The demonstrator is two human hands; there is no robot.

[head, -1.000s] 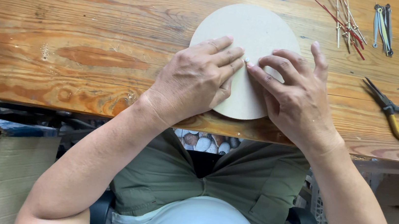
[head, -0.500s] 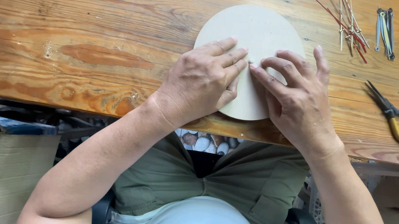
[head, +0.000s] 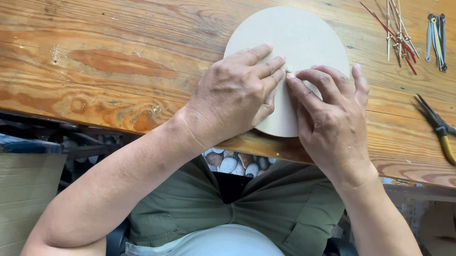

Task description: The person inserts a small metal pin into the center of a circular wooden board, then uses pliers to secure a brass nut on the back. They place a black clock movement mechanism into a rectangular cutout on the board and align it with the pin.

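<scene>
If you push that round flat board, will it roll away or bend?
The round board lies flat on the wooden table, so it would probably slide, not roll. It looks thin yet stiff, likely light. Both hands rest on it, which should keep it in place.

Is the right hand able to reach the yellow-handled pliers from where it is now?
Probably yes. The pliers lie on the wooden table just to the right of the right hand, with bare wood between them and nothing in the way. The hand now rests on the round board.
</scene>
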